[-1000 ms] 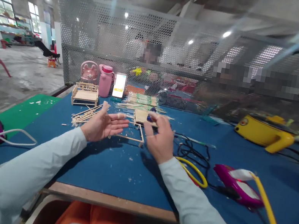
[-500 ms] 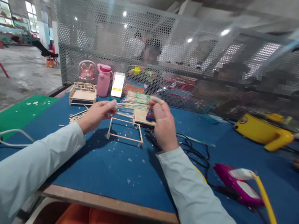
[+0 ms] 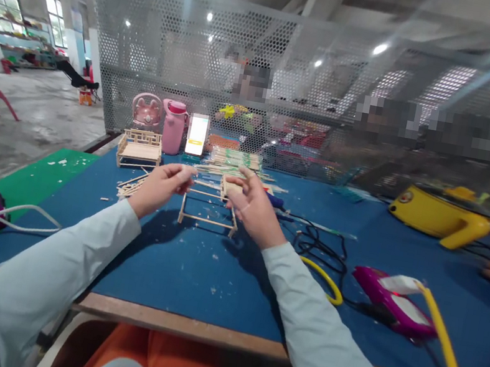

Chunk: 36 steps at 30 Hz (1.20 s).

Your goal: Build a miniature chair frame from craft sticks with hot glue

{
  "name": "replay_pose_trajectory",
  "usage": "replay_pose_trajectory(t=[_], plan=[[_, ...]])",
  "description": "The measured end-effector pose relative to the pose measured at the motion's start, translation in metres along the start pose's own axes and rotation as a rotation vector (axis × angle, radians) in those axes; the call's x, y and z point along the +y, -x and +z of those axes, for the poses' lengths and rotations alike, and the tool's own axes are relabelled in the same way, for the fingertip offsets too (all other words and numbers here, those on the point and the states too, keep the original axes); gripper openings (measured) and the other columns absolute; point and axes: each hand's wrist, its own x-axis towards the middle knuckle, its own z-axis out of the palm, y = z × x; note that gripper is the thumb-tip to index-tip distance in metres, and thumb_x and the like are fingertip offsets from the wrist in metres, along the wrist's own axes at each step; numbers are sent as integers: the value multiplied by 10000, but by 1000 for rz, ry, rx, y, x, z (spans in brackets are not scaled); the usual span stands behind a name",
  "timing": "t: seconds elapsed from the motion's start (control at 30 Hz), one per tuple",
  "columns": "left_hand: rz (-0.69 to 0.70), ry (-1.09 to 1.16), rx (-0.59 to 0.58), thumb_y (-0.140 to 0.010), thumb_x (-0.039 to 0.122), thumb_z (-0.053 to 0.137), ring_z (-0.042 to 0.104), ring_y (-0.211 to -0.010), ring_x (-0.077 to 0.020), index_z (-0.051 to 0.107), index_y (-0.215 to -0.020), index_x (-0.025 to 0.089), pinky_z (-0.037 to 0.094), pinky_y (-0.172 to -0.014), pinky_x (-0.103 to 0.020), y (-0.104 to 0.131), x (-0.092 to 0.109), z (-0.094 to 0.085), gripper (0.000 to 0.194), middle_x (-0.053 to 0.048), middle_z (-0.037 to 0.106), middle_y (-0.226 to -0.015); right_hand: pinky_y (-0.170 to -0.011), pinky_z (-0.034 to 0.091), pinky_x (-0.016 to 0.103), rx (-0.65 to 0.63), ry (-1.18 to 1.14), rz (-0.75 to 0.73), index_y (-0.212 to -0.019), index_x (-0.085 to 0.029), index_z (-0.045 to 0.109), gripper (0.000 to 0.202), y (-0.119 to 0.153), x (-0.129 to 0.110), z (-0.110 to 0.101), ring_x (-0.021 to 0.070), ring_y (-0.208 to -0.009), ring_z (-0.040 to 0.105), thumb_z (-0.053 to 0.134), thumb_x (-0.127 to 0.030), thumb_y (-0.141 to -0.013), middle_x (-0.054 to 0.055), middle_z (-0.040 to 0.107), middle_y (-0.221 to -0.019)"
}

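Note:
My left hand (image 3: 164, 189) is closed in a pinch above the left side of a small wooden stick frame (image 3: 208, 222). A thin pale wooden stick (image 3: 207, 185) runs rightward from its fingertips. My right hand (image 3: 256, 206) is at the frame's right end, thumb and index finger apart, with nothing plainly between them. Just beyond it lies a blue-handled tool (image 3: 274, 201) with a red part, its kind partly hidden. A slatted wooden panel behind the frame is largely covered by the right hand.
A finished-looking miniature wooden bench (image 3: 140, 151), loose sticks (image 3: 131, 184) and bundled sticks (image 3: 235, 159) lie toward the back. A pink bottle (image 3: 173, 128) and phone (image 3: 196, 135) stand by the mesh screen. Black cable (image 3: 324, 245), a purple power strip (image 3: 394, 303) and a yellow pot (image 3: 438, 216) occupy the right.
My right hand has lowered and moved left toward the stick, its fingers parting. The blue tool, earlier at the right hand's fingers, now lies behind it on the table. My left hand keeps its pinch.

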Motion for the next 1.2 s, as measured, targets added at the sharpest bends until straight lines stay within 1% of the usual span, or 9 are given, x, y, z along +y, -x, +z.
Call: replay_pose_trajectory(t=[0.1,0.2,0.33,0.4,0.47,0.6,0.73,0.93,1.2], plan=[[22,2,-208,-734,377,608,522,-606,-87,651,-841,143,419,-584,-212,11,10,15,261,-22,615,-722,-466,401,211,-375,-146,20,-1137,-236,469,523,4,-17,15,68,-537,469,635,-364,-658,25,603,-912],[59,-19,-58,-742,328,603,526,-599,-82,630,-874,155,386,-512,-194,6,6,9,219,-29,622,-817,-379,285,184,-462,-94,141,-817,-175,574,257,4,-18,6,49,-401,329,574,-412,-719,-67,433,-504],[67,-110,424,-767,233,559,506,-593,-60,573,-888,161,359,-483,-161,-14,-14,-18,142,-21,586,-854,-352,234,196,204,-225,105,-690,-201,485,248,-6,5,-32,56,-356,247,491,-438,-764,-93,297,-440],[20,-123,522,-781,240,538,512,-601,-63,542,-921,164,372,-496,-160,-20,-22,-28,159,-21,574,-863,-351,236,200,537,-198,51,-684,-209,458,242,-11,17,-47,66,-355,263,458,-435,-771,-89,299,-438],[-52,-135,512,-798,273,510,509,-586,-67,521,-938,162,375,-487,-168,-21,-28,-31,180,-20,563,-854,-371,269,203,612,-53,56,-789,-198,498,196,-12,25,-53,69,-371,309,501,-387,-736,-78,381,-483],[-101,-293,262,-789,273,512,498,-548,-68,527,-897,148,365,-475,-174,-12,-37,-23,166,0,537,-756,-538,398,237,346,396,150,-1051,-168,539,436,-7,29,-45,82,-496,458,606,-248,-627,-8,574,-733],[-151,-425,86,-761,277,549,504,-506,-79,538,-905,135,367,-460,-188,-2,-47,-14,202,12,531,-662,-603,410,261,29,604,357,-732,-146,646,212,-2,29,-39,139,-567,531,495,-294,-753,37,589,-596],[-246,-425,-58,-705,230,611,496,-465,-91,462,-1076,121,388,-434,-198,6,-48,-5,415,44,526,-578,-454,400,225,-117,478,542,-867,-150,645,259,1,45,-36,104,-427,498,546,-51,-650,-1,566,-541],[-253,-430,-37,-667,177,626,478,-430,-90,499,-1040,106,358,-430,-196,9,-38,-3,400,61,512,-510,-354,372,169,-302,111,661,-1001,-135,568,296,2,42,-19,75,-403,459,493,-77,-720,-29,504,-486]])
